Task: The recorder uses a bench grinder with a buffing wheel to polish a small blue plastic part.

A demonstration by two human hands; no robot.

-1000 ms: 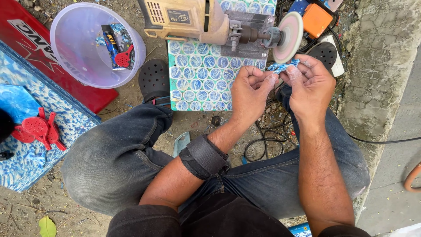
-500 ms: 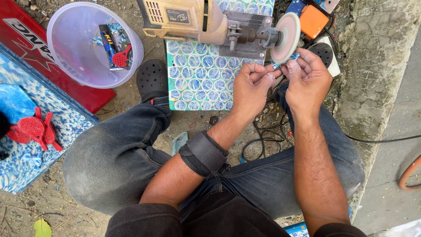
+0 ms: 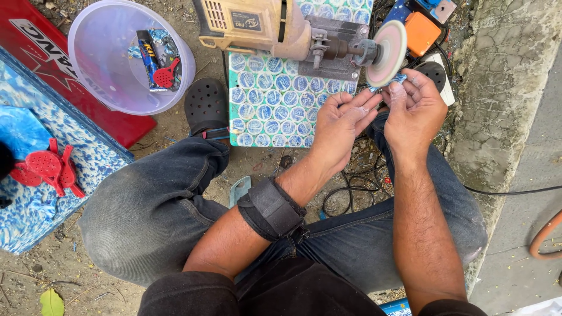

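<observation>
both hands pinch a small blue piece (image 3: 398,79), left hand (image 3: 339,126) and right hand (image 3: 415,108) grasping it against the round sanding disc (image 3: 386,52) of a tan drill (image 3: 257,26) lying on a blue-patterned board (image 3: 275,99).

I pinch a small blue-and-white speckled piece (image 3: 391,82) between the fingertips of my left hand (image 3: 342,126) and right hand (image 3: 414,108). It lies roughly level, its far edge touching the pink sanding disc (image 3: 386,54) at the disc's six o'clock. Most of it is hidden by my fingers.
</observation>
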